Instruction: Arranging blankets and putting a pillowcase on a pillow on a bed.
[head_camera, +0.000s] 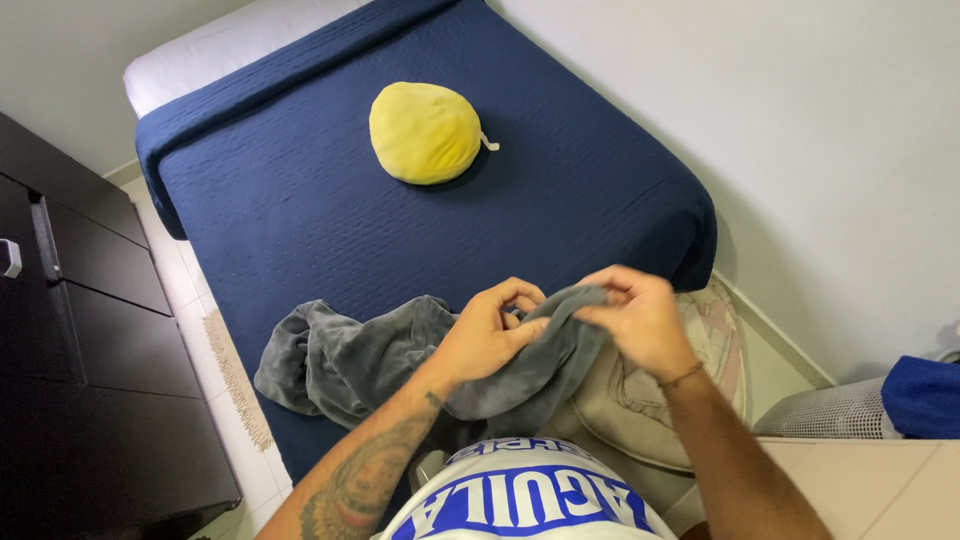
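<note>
A grey plush blanket (340, 360) lies bunched on the near end of a bed with a dark blue quilt (330, 200). My left hand (490, 330) pinches one edge of the grey blanket, fingers curled around the fabric. My right hand (640, 315) grips the same edge a little to the right, thumb and fingers closed on it. The blanket's edge is lifted between both hands; the rest trails down to the left onto the quilt. A thin band sits on my right wrist.
A round yellow cushion (425, 132) rests mid-bed. A dark dresser (90, 330) stands at the left beside a narrow strip of tiled floor. A beige cloth (630, 400) lies under my right arm. A blue item (925, 395) sits at the right edge, white wall behind.
</note>
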